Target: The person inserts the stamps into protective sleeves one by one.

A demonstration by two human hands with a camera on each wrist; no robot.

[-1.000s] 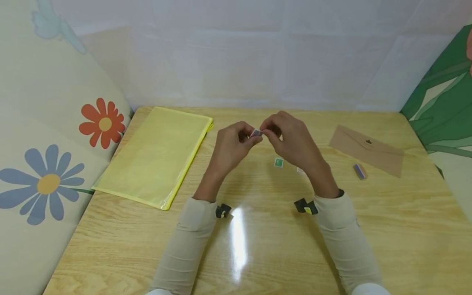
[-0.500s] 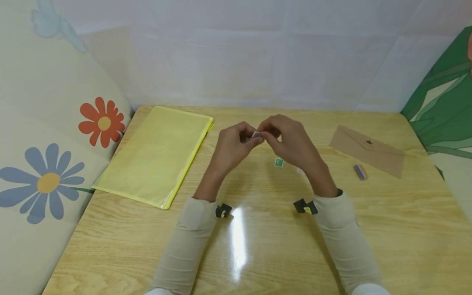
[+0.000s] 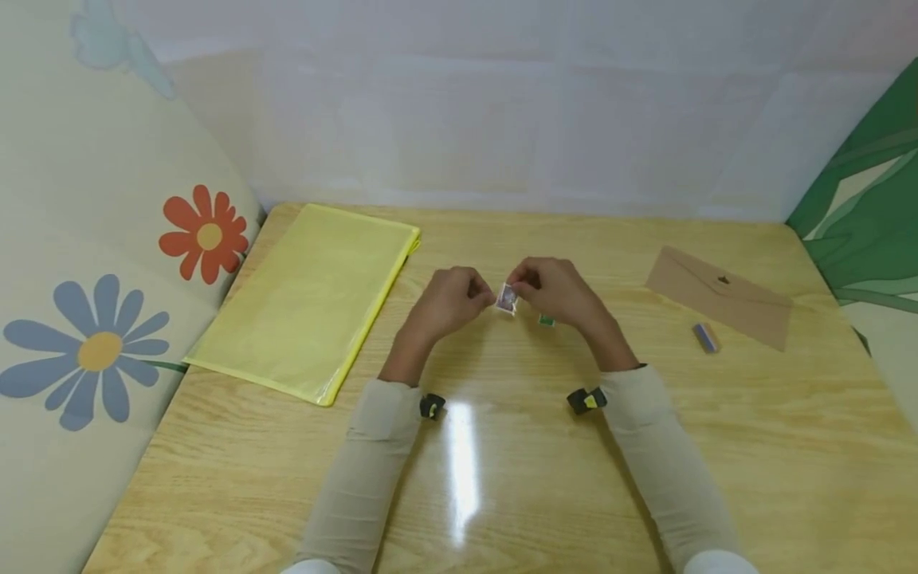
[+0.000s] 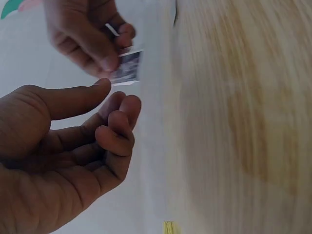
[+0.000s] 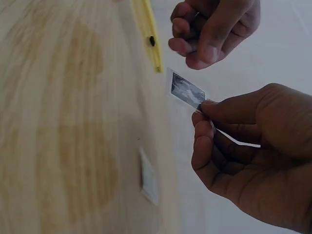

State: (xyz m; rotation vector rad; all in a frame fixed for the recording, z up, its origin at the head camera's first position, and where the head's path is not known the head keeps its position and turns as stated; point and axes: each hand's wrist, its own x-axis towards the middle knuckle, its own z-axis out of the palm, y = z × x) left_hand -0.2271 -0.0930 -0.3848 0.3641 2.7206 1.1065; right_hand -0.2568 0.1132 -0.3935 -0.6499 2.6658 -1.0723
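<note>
Stamp held up between both hands, mid-surface, above the wood.

Right hand pinches the stamp by one corner, thumb against forefinger; a thin white strip, perhaps backing paper, shows in the same grip. Left hand sits just beside, fingers loosely curled, thumb out, off the stamp. Judged step: freeing the stamp for sticking. Next calls for a steady grip on its edge. Envelope lies near the far right corner.
</note>
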